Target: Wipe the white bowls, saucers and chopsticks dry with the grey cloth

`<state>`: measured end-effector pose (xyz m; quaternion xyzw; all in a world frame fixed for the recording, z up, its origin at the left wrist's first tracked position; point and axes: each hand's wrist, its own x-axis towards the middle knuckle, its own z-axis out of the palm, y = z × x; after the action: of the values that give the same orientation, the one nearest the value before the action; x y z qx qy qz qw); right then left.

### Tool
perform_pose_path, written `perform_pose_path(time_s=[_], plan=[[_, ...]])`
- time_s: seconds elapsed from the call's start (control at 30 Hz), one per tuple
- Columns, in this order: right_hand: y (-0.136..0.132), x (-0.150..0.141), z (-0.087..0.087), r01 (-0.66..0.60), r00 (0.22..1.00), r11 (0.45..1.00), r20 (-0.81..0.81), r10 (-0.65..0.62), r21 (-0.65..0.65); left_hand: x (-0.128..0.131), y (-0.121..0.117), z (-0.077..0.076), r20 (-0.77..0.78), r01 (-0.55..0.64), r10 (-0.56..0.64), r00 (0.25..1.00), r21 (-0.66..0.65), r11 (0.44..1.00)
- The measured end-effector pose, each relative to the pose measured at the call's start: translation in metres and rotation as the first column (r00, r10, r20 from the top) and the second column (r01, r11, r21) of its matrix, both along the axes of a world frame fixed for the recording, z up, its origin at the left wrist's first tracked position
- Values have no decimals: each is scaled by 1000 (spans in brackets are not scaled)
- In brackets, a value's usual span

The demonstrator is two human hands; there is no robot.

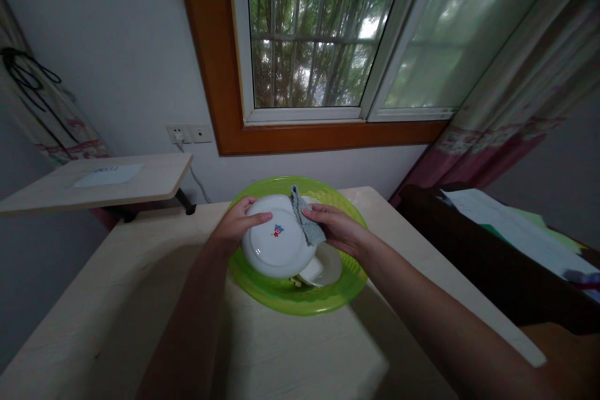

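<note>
White plate [279, 247], held over the left part of the green basin [300, 308]. Underside faces the viewer, blue-and-red mark exposed; being round, it has no long axis. Left hand [233, 225]: closed on the left rim, thumb across the underside. Right hand [341, 229]: thumb and fingers pinching a grey cloth [307, 222] at the right rim. Good wiping probably requires a firm left hold and light, even cloth pressure around the rim.

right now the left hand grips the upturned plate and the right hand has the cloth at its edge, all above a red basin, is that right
Not quite: the head view shows a green basin. The left hand does grip the upturned plate, and the right hand has the cloth at its edge.
</note>
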<state>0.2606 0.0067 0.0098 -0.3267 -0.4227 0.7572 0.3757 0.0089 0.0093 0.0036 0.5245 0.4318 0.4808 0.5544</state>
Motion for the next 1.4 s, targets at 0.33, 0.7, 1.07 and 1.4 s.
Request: perform_pose_path(time_s=[0.33, 0.7, 1.07, 1.4], plan=[[-14, 0, -2, 65, 998, 998, 0, -65, 3, 1, -2, 4, 155, -88, 93, 984, -41, 995], [-17, 5, -2, 60, 998, 998, -16, -60, -31, -4, -1, 2, 88, -37, 42, 995, -52, 998], [10, 4, 10, -96, 995, 995, -23, 96, -4, -1, -3, -3, -49, 125, -127, 991, -43, 991], [3, -1, 4, -47, 999, 998, -24, 48, 39, 0, -5, 6, 41, 8, -5, 999, -68, 998]])
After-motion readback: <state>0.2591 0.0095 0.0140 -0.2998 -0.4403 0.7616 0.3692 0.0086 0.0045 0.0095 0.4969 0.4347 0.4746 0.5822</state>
